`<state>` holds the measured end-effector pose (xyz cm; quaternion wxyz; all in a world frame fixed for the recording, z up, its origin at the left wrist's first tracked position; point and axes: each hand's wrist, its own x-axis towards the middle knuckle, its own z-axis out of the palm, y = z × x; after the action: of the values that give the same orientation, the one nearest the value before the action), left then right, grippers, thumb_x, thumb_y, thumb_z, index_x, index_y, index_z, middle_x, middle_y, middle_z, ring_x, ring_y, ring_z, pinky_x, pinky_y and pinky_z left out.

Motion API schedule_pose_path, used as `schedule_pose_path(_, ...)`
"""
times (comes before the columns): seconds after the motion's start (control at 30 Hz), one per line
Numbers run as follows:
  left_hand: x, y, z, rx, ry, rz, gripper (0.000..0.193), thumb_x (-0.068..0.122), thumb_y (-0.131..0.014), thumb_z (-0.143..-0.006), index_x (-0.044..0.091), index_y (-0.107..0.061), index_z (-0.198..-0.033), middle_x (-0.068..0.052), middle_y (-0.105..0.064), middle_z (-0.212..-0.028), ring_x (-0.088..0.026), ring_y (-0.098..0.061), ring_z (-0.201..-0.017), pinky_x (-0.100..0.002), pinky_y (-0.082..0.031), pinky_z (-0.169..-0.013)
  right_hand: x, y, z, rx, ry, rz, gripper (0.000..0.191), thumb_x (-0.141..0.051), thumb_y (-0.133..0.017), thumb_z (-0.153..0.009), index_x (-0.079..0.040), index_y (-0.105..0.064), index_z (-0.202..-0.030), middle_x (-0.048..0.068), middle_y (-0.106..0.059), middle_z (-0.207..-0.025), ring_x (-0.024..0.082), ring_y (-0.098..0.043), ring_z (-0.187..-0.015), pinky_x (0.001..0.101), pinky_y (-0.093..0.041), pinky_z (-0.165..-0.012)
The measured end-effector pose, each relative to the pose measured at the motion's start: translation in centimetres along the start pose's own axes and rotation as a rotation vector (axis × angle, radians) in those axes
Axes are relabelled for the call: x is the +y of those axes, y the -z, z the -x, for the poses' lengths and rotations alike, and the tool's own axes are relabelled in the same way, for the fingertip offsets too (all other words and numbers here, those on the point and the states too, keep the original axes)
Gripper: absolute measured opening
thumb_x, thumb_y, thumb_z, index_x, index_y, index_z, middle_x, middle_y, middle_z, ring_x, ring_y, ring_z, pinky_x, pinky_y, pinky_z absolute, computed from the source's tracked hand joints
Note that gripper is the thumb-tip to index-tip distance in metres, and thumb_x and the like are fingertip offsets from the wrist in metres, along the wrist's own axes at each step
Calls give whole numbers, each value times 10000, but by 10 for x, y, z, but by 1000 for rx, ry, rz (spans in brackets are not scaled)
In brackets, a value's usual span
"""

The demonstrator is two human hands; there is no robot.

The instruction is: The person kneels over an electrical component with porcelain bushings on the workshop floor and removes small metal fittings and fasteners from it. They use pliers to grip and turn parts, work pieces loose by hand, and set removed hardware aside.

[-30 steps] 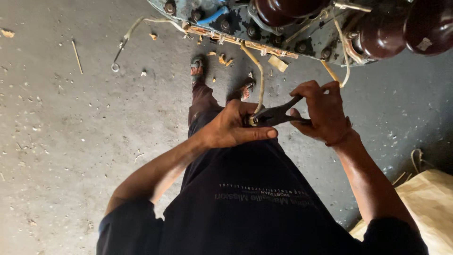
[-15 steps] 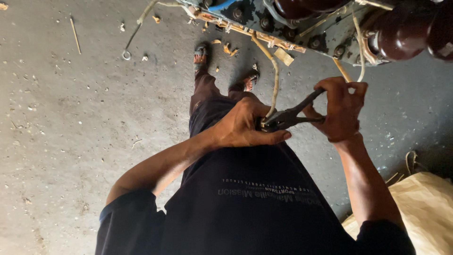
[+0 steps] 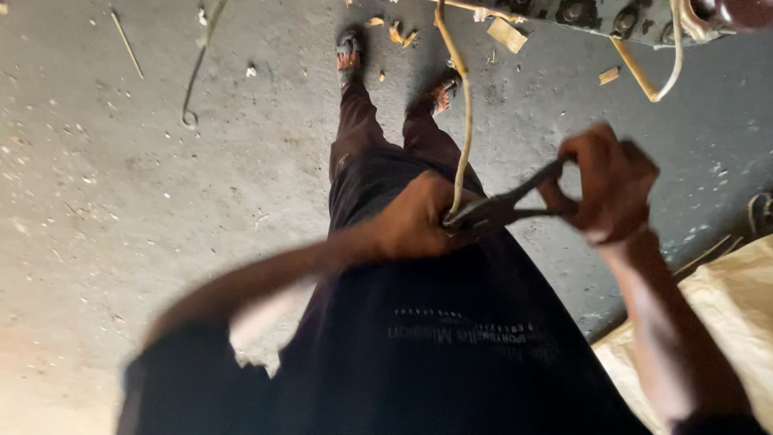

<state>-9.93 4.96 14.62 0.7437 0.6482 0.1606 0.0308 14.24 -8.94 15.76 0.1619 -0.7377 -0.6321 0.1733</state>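
Note:
My right hand (image 3: 608, 185) grips the two black handles of a pair of pliers (image 3: 503, 209). The plier jaws point left and sit against a thin yellowish wire (image 3: 465, 105) that hangs down from a machine at the top. My left hand (image 3: 419, 217) is closed around the lower end of that wire, right at the jaws. Both hands are held in front of my dark shirt (image 3: 435, 338), and both are blurred by motion.
Grey concrete floor (image 3: 121, 201) lies all around, littered with wire scraps (image 3: 193, 72) and chips. A metal machine frame (image 3: 612, 16) with more yellowish wires (image 3: 652, 76) runs along the top right. A tan sack (image 3: 725, 306) lies at the lower right. My sandalled feet (image 3: 348, 56) stand on the floor at the top centre.
The view has tilted down, so the machine has slid up and mostly out of frame. My hands, pliers and wire have moved lower and to the right in view, still held the same way.

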Motion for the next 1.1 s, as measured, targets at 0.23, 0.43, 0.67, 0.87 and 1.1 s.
schedule_pose_path(0.23,42,16,3,256,-44,-80,144,97,-738,-862,57,-704,-996,-62,-685,-843,-133,-650,-734,-297,-516,-636,-45,1,20,81,-154,49,292,-229,-785,-939,-49,-609,-1087,89,-581,-918,230,-572,-686,360,-451,-666)
schedule_pose_path(0.43,20,42,-28,-420,18,165,251,279,-767,-955,53,-692,-872,56,-523,-640,-44,-481,-612,-287,-386,-524,13,11,-14,54,201,135,395,-288,-748,-842,-20,-593,-1087,158,-629,-995,269,-580,-852,407,-397,-821)
schedule_pose_path(0.67,-6,26,-21,-408,23,232,343,249,-762,-984,40,-599,-767,23,-496,-640,-59,-455,-619,-316,-374,-535,40,2,-40,-11,246,158,329,-278,-836,-928,-110,-608,-1095,51,-650,-1016,228,-555,-838,397,-379,-865)
schedule_pose_path(0.87,1,12,-9,-34,-160,-90,154,140,-734,-827,65,-601,-810,-97,-568,-669,-243,-581,-630,-391,-430,-572,-86,17,64,60,-364,253,404,-344,-823,-881,-61,-610,-1075,76,-592,-962,256,-565,-829,361,-402,-829)
schedule_pose_path(1.1,10,38,-20,-447,-33,95,225,213,-772,-916,57,-668,-792,-104,-574,-600,-237,-544,-545,-393,-396,-495,24,17,13,-5,140,411,448,-476,-828,-870,-124,-627,-1061,57,-672,-1026,197,-611,-882,369,-390,-866)
